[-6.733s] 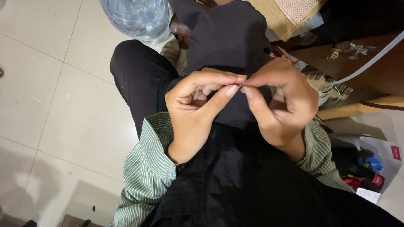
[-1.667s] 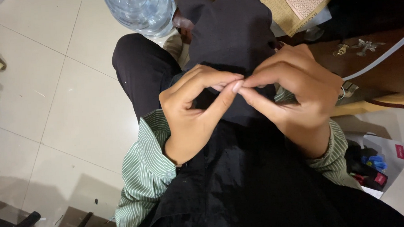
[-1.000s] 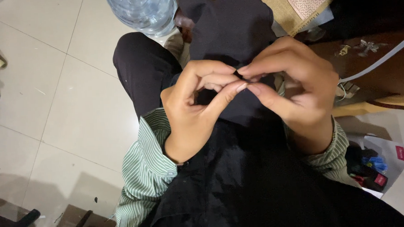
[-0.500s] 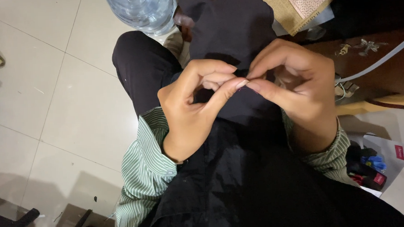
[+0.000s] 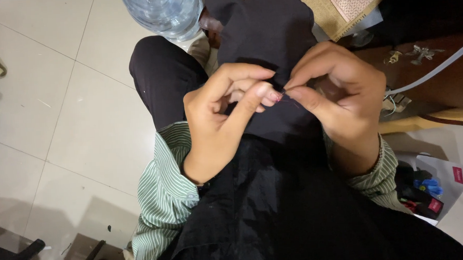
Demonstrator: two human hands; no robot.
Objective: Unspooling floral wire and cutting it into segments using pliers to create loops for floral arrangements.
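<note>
Fingertips still meet over my lap: my left hand [image 5: 218, 120] and right hand [image 5: 339, 96] both pinch a thin reddish thread [image 5: 288, 97] against the black cloth [image 5: 269, 40], hands sitting slightly lower than half a second ago.

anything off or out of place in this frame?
Nothing stands out. The left hand and right hand meet fingertip to fingertip over the black fabric on the lap, pinching something too fine to identify. The clear water jug stands on the tiled floor.
</note>
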